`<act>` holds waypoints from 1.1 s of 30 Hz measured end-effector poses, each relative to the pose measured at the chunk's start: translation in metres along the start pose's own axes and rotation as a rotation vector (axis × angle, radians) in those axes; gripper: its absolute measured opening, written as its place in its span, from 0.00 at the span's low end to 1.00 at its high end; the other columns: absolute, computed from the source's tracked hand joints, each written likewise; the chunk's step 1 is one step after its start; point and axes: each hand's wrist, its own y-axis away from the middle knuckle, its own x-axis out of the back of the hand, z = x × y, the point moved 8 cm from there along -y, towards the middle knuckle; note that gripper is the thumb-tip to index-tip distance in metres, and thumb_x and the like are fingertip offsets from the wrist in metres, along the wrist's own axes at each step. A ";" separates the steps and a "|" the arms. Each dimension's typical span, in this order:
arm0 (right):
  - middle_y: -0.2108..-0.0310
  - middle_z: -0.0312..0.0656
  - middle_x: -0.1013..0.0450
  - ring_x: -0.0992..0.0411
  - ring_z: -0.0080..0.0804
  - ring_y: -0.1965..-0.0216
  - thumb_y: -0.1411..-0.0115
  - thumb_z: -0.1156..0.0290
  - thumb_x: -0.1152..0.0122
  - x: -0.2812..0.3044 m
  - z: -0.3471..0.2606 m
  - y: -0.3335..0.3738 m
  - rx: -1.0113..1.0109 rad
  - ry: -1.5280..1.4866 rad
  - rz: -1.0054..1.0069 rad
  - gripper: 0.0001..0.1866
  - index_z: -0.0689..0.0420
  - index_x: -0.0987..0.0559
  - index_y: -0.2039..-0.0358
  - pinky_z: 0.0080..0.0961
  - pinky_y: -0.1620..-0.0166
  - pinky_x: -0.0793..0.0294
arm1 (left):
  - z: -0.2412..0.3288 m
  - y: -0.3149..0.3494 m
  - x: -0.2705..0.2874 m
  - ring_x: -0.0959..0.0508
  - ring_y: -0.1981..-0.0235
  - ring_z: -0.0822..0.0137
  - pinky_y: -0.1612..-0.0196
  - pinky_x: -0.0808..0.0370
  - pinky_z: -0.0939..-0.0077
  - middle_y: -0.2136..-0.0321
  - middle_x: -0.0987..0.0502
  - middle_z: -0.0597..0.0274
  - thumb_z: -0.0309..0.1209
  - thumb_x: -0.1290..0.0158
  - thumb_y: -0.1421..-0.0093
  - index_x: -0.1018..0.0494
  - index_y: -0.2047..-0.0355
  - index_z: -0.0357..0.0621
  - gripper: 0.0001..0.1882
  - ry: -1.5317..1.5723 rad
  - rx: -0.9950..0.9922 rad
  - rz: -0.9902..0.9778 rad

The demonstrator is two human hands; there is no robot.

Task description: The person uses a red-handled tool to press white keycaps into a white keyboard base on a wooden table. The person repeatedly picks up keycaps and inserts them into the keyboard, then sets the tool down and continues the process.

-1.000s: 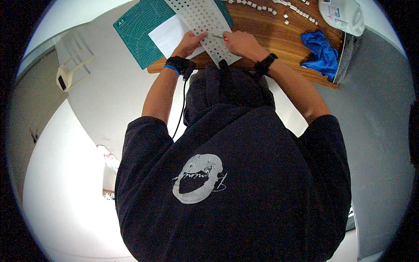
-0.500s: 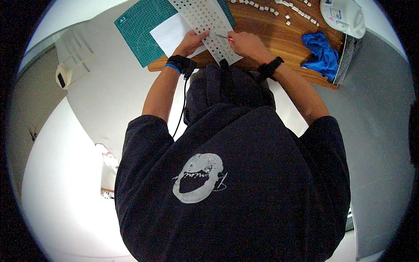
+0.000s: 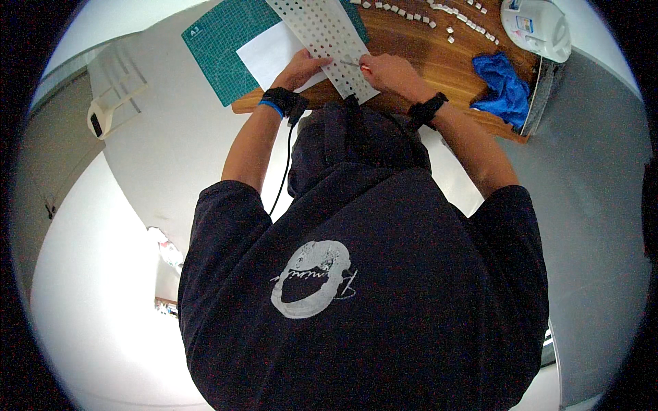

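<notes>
A long pale board with rows of dark dots, which looks like a keyboard with its caps off, slants across the table edge in front of me. My left hand is at its left side, the thumb side reaching over the board and the fingers closed against it; the undersides of those fingers are hidden. In my right hand, at the board's right edge, is a slim tool with a metal shaft and a bit of red at the grip. Its tip points left over the dots.
Under the board lie a white sheet and a green cutting mat. Small white keycaps are strung in rows on the wooden table. Rightward are a crumpled blue cloth and a white plastic jug.
My left hand's fingertips have shifted slightly down along the board toward me. My right hand keeps the tool over the board, barely moved.
</notes>
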 end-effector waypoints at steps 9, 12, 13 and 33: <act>0.72 0.50 0.21 0.21 0.53 0.69 0.45 0.68 0.45 -0.015 -0.012 -0.008 0.120 0.112 0.080 0.10 0.57 0.21 0.64 0.49 0.67 0.21 | -0.037 -0.028 0.007 0.23 0.48 0.61 0.43 0.27 0.66 0.48 0.23 0.55 0.26 0.40 0.40 0.32 0.43 0.35 0.25 0.212 -0.034 -0.026; 0.72 0.50 0.21 0.21 0.52 0.68 0.44 0.70 0.45 -0.019 -0.019 -0.017 0.095 0.138 0.063 0.08 0.58 0.20 0.68 0.47 0.67 0.20 | -0.040 -0.029 0.003 0.23 0.49 0.62 0.44 0.27 0.67 0.48 0.23 0.56 0.26 0.40 0.40 0.32 0.44 0.35 0.25 0.280 -0.105 -0.074; 0.72 0.50 0.21 0.21 0.51 0.68 0.44 0.70 0.45 -0.019 -0.024 -0.019 0.114 0.179 0.100 0.08 0.58 0.20 0.69 0.46 0.67 0.20 | -0.033 -0.026 0.001 0.23 0.50 0.62 0.44 0.26 0.67 0.49 0.23 0.56 0.26 0.40 0.40 0.31 0.44 0.35 0.25 0.316 -0.140 -0.098; 0.71 0.53 0.21 0.20 0.53 0.68 0.45 0.68 0.45 0.007 -0.014 -0.004 -0.034 0.162 0.006 0.10 0.58 0.19 0.67 0.49 0.67 0.21 | -0.020 -0.026 -0.011 0.22 0.52 0.62 0.50 0.24 0.64 0.49 0.22 0.58 0.29 0.40 0.40 0.30 0.45 0.40 0.24 0.106 -0.062 -0.064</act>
